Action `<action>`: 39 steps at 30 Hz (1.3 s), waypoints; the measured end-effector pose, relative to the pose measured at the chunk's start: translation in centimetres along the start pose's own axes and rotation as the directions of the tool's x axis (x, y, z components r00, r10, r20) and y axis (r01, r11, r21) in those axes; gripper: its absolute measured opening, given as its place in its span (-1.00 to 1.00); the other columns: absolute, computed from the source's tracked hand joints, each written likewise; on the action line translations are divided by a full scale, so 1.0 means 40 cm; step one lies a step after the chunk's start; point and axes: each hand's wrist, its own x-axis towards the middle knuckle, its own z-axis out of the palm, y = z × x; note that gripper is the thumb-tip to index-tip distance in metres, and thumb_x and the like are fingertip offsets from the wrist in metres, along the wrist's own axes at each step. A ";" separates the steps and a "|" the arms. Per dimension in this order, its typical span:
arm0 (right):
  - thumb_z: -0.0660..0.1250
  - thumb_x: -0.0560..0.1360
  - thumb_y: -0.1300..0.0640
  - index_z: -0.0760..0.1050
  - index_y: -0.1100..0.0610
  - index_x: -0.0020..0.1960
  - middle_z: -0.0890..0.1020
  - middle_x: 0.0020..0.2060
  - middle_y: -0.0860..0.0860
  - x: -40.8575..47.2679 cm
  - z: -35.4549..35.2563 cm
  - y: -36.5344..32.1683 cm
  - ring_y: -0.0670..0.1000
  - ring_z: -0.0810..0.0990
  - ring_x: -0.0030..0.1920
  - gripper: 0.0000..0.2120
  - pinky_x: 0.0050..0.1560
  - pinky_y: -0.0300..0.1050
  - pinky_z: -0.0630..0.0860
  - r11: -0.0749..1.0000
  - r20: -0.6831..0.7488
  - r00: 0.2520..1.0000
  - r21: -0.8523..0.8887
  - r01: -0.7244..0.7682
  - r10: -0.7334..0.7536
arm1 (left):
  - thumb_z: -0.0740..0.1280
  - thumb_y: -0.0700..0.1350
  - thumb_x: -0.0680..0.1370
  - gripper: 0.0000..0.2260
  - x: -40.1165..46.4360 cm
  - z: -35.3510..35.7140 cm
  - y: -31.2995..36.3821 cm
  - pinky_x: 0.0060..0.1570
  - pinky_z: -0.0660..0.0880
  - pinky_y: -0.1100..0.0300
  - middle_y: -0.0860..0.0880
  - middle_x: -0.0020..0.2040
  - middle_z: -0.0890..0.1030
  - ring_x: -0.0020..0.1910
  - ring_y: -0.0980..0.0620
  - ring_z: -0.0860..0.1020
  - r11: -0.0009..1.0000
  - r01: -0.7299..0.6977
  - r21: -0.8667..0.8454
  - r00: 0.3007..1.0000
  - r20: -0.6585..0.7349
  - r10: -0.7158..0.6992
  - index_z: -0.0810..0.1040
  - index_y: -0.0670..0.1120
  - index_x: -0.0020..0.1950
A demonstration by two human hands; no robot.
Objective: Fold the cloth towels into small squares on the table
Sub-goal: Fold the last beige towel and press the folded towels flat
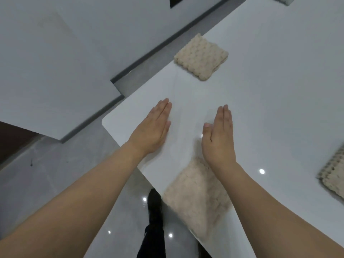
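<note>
head view: folded towel [197,200] lies under right hand [218,138] wrist.

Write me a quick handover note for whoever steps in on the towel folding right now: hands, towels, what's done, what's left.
Left hand and right hand: both open, fingers straight, holding nothing, over bare table.
Far towel: folded into a small square near the table's far edge.
Near towel: lying at the near edge under the right forearm; blurred, so its fold state is unclear.
Right-edge towel: only partly in frame; looks folded.
Done: at least the far towel.
Left: check the near towel and fold it if needed.
</note>
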 end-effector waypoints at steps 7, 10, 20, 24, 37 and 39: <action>-0.03 0.67 0.05 -0.13 0.16 0.57 -0.10 0.57 -0.02 0.136 0.072 -0.079 -0.13 -0.17 0.54 -0.45 0.53 -0.14 -0.13 0.986 -0.095 0.990 0.143 -0.090 0.104 | 0.05 -0.09 0.71 -0.52 0.156 -0.042 -0.118 0.45 -0.18 0.45 -0.09 0.62 0.05 0.56 0.16 -0.02 0.994 -0.055 -0.097 0.997 -0.061 0.050 0.09 -0.22 0.60; -0.04 0.67 0.06 -0.13 0.15 0.57 -0.09 0.57 -0.03 0.186 0.063 -0.074 -0.15 -0.15 0.54 -0.46 0.53 -0.16 -0.12 0.978 -0.144 0.980 0.176 -0.114 0.140 | 0.06 -0.09 0.71 -0.52 0.218 -0.052 -0.134 0.43 -0.17 0.47 -0.06 0.62 0.04 0.55 0.22 -0.04 0.987 -0.079 -0.138 0.996 -0.054 0.072 0.08 -0.19 0.61; -0.06 0.68 0.03 -0.14 0.16 0.57 -0.10 0.57 -0.01 0.421 0.069 -0.049 -0.14 -0.14 0.54 -0.46 0.48 -0.29 -0.18 0.946 -0.250 0.949 0.306 -0.111 0.193 | 0.03 -0.06 0.72 -0.54 0.528 -0.093 -0.147 0.40 -0.13 0.52 -0.05 0.62 0.06 0.54 0.22 -0.02 0.928 -0.103 -0.357 0.994 -0.063 0.087 0.07 -0.14 0.61; -0.05 0.67 0.03 -0.13 0.18 0.57 -0.10 0.57 0.02 0.523 0.088 -0.049 -0.11 -0.13 0.54 -0.46 0.40 -0.45 -0.23 0.948 -0.304 0.935 0.305 -0.086 0.183 | 0.02 0.02 0.72 -0.52 0.663 -0.095 -0.183 0.46 -0.11 0.42 -0.01 0.62 0.08 0.58 0.15 0.01 0.921 -0.058 -0.385 0.998 0.008 0.066 0.09 -0.09 0.62; -0.11 0.65 -0.01 -0.06 0.24 0.57 -0.06 0.57 0.11 0.680 0.120 -0.042 0.06 -0.13 0.56 -0.44 0.53 0.02 -0.20 0.982 -0.329 0.933 -0.066 -0.179 0.148 | 0.02 -0.02 0.72 -0.53 0.845 -0.037 -0.175 0.45 -0.13 0.45 -0.07 0.62 0.09 0.59 0.08 0.01 0.906 -0.201 -0.372 0.943 0.179 0.282 0.10 -0.16 0.60; -0.12 0.65 -0.03 -0.06 0.22 0.57 -0.06 0.57 0.10 0.682 0.125 -0.033 0.07 -0.14 0.56 -0.43 0.52 0.05 -0.20 0.945 -0.282 0.943 -0.216 -0.244 0.179 | 0.03 -0.01 0.72 -0.52 0.847 -0.021 -0.186 0.50 -0.12 0.36 -0.06 0.62 0.06 0.59 0.09 -0.02 0.914 -0.202 -0.353 0.938 0.200 0.284 0.08 -0.14 0.61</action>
